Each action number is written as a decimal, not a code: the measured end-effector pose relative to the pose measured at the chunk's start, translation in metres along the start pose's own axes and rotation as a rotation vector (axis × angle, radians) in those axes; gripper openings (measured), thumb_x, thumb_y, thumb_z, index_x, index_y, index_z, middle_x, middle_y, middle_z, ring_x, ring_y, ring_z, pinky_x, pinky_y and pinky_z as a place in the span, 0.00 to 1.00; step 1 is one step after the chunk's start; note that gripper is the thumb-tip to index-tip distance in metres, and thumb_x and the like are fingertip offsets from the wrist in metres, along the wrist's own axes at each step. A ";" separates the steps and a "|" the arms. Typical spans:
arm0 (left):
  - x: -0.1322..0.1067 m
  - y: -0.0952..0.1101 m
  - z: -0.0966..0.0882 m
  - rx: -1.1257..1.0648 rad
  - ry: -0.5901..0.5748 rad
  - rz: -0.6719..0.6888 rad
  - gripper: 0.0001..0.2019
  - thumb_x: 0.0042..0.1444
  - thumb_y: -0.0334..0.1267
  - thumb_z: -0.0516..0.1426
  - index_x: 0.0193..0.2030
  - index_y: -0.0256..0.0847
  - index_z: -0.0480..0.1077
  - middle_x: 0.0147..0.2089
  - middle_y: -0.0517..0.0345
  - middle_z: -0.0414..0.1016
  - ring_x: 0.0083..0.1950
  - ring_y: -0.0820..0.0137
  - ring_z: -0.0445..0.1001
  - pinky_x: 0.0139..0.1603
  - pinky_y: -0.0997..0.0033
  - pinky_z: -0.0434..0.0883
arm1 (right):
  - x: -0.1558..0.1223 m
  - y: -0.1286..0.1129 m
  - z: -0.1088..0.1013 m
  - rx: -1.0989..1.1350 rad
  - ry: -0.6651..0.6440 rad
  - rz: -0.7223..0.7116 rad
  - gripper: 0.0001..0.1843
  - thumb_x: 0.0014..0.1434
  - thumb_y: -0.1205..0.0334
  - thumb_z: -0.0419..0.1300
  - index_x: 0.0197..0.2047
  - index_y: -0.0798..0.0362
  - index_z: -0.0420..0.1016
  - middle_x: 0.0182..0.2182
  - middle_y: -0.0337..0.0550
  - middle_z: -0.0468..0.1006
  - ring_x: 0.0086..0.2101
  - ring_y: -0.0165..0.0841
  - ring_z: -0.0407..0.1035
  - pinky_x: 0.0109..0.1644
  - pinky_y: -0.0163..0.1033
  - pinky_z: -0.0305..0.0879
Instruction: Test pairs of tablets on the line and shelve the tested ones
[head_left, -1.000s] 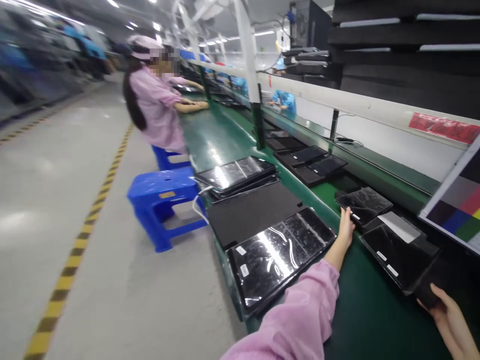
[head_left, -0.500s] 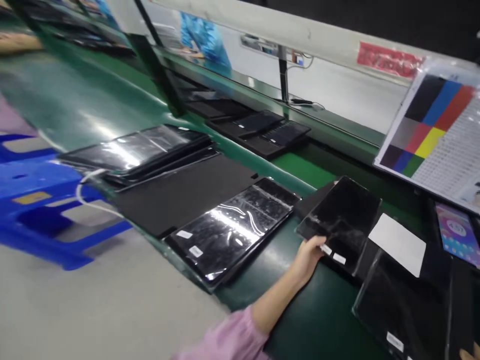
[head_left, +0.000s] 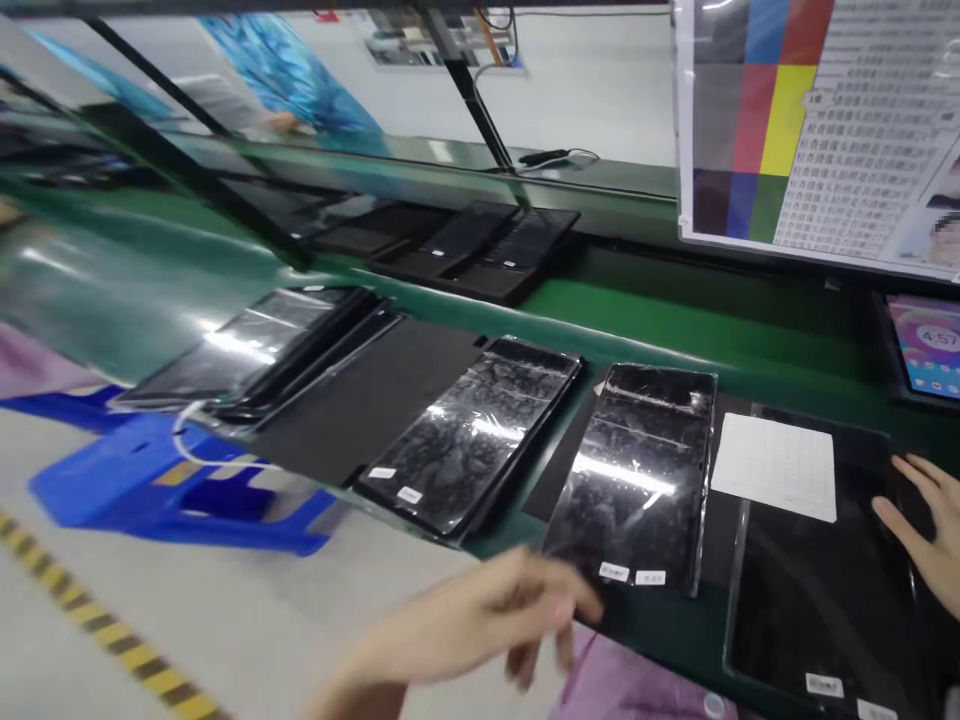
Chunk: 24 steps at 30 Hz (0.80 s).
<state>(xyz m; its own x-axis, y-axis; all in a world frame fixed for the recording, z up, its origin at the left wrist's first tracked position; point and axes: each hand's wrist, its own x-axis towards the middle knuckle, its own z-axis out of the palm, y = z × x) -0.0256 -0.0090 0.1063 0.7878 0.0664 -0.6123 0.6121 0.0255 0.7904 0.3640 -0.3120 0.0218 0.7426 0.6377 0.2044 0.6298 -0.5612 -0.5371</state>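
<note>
My left hand (head_left: 517,615) hovers in front of the bench edge, slightly blurred, fingers loosely apart and holding nothing. Just beyond it lies a black tablet in clear film (head_left: 637,470), two white labels at its near end, on a dark sheet. At the right edge my right hand (head_left: 926,530), partly cut off, has its fingers apart over the right side of another wrapped tablet (head_left: 817,590). Whether the fingertips press on that tablet, I cannot tell. A white printed paper slip (head_left: 776,465) rests across its upper left part.
Another wrapped tablet (head_left: 472,440) and a stack of wrapped tablets (head_left: 255,345) lie leftward along the bench. Trays with tablets (head_left: 480,250) sit behind. A printed colour chart (head_left: 795,130) hangs above a lit tablet (head_left: 930,340). A blue stool (head_left: 150,480) stands below.
My left hand has let go of the labelled tablet, which now lies flat, and drawn back toward me. My right hand has come further into view over the other tablet. The view has shifted.
</note>
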 end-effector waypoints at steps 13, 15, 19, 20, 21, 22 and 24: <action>0.201 0.118 -0.023 0.685 0.784 0.340 0.31 0.61 0.36 0.60 0.70 0.28 0.60 0.60 0.34 0.77 0.67 0.48 0.73 0.66 0.46 0.70 | 0.009 -0.017 0.021 -0.024 0.248 0.001 0.45 0.60 0.19 0.51 0.51 0.54 0.79 0.61 0.62 0.71 0.63 0.58 0.64 0.68 0.67 0.55; 0.208 0.121 -0.023 0.752 0.804 0.299 0.30 0.62 0.34 0.58 0.69 0.27 0.59 0.57 0.33 0.79 0.64 0.46 0.74 0.62 0.45 0.72 | 0.009 -0.018 0.021 -0.024 0.258 0.000 0.43 0.61 0.20 0.52 0.50 0.54 0.80 0.61 0.60 0.71 0.63 0.57 0.65 0.67 0.65 0.56; 0.205 0.125 -0.019 0.851 0.805 0.259 0.27 0.60 0.32 0.57 0.66 0.30 0.63 0.54 0.37 0.80 0.60 0.47 0.77 0.58 0.49 0.74 | 0.006 -0.021 0.019 -0.023 0.276 -0.014 0.39 0.62 0.23 0.54 0.48 0.52 0.81 0.63 0.58 0.71 0.62 0.57 0.66 0.67 0.64 0.58; 0.203 0.127 -0.018 0.867 0.793 0.259 0.28 0.59 0.32 0.58 0.67 0.31 0.62 0.52 0.38 0.81 0.59 0.48 0.78 0.56 0.50 0.74 | 0.006 -0.023 0.017 -0.026 0.274 -0.015 0.38 0.63 0.24 0.54 0.48 0.52 0.81 0.64 0.59 0.70 0.63 0.58 0.65 0.67 0.65 0.57; 0.201 0.128 -0.016 0.879 0.778 0.261 0.30 0.58 0.32 0.58 0.67 0.30 0.61 0.51 0.39 0.81 0.57 0.48 0.78 0.55 0.51 0.75 | 0.005 -0.027 0.015 -0.031 0.264 -0.015 0.37 0.64 0.25 0.54 0.50 0.52 0.80 0.66 0.60 0.68 0.64 0.59 0.63 0.67 0.65 0.57; 0.200 0.129 -0.015 0.889 0.764 0.265 0.31 0.57 0.31 0.58 0.68 0.29 0.59 0.50 0.40 0.81 0.56 0.48 0.79 0.54 0.52 0.75 | 0.005 -0.031 0.013 -0.038 0.247 -0.018 0.37 0.65 0.27 0.54 0.53 0.52 0.79 0.68 0.61 0.65 0.66 0.59 0.60 0.68 0.66 0.56; 0.200 0.130 -0.012 0.900 0.743 0.273 0.32 0.57 0.30 0.57 0.68 0.26 0.58 0.48 0.39 0.81 0.54 0.48 0.80 0.52 0.52 0.75 | 0.007 -0.042 0.008 -0.056 0.193 -0.058 0.36 0.68 0.31 0.54 0.61 0.53 0.73 0.72 0.61 0.58 0.69 0.59 0.53 0.69 0.66 0.53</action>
<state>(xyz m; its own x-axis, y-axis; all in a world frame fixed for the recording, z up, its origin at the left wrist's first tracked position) 0.2107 0.0196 0.0867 0.8486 0.5282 -0.0307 0.4919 -0.7662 0.4134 0.3405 -0.2798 0.0389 0.7312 0.5597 0.3898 0.6804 -0.5583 -0.4747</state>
